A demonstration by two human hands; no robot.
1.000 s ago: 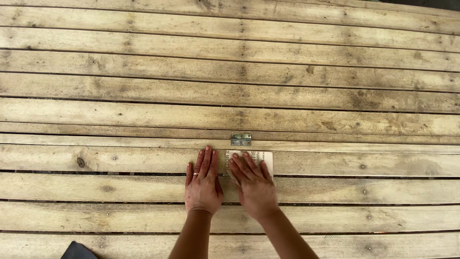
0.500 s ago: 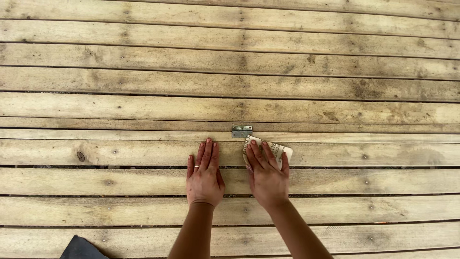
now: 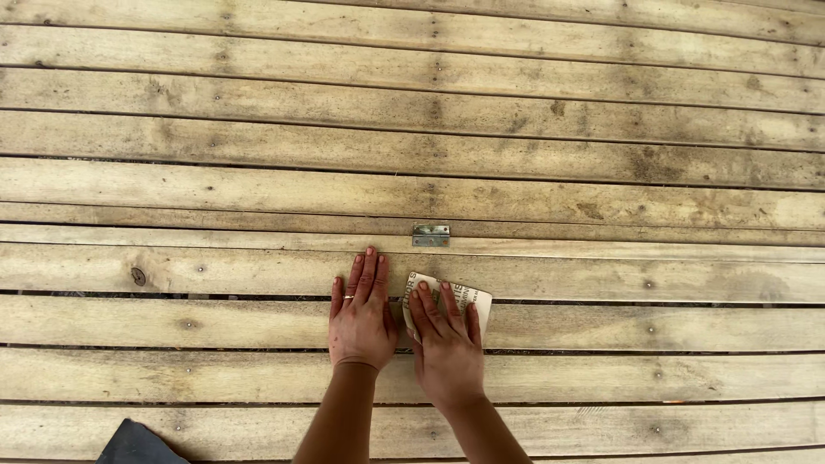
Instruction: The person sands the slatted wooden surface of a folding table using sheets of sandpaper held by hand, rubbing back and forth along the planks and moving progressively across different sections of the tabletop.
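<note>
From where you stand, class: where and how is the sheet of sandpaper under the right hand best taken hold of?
Grip the sandpaper at its far right corner, coming from the right. It lies flat on the wooden boards with the right hand covering most of it; only that edge shows free. The left hand lies flat alongside, likely blocking the other side.

No packages, labels, signs or screens appear anywhere in the frame; only the printed backing of a sandpaper sheet (image 3: 464,301), lower centre.
</note>
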